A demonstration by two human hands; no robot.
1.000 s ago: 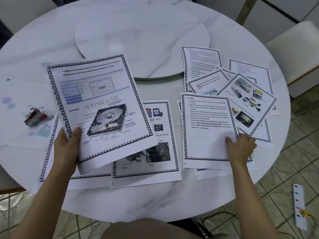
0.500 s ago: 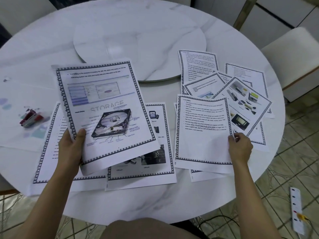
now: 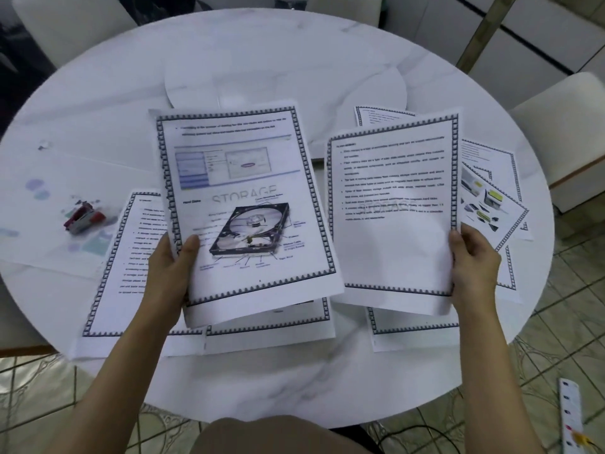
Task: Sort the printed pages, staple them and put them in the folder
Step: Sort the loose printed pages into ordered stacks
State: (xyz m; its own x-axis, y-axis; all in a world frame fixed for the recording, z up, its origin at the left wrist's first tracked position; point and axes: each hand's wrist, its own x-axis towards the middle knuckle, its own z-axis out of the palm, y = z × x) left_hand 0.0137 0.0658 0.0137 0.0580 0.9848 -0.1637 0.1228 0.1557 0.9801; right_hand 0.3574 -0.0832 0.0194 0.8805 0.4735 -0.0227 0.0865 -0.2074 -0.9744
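Both forearms are bare from the lower edge of the picture up to the wrists, with no sleeve showing on either. The left hand [image 3: 170,257] and the right hand [image 3: 473,260] are bare too, without glove, ring, watch or band, and the nails look short and plain. At bottom centre a rounded patch of brownish-tan garment [image 3: 281,437] covers the lap.

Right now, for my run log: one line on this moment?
phase: sorting | left hand: hard-disk page | right hand: text page | stapler: untouched
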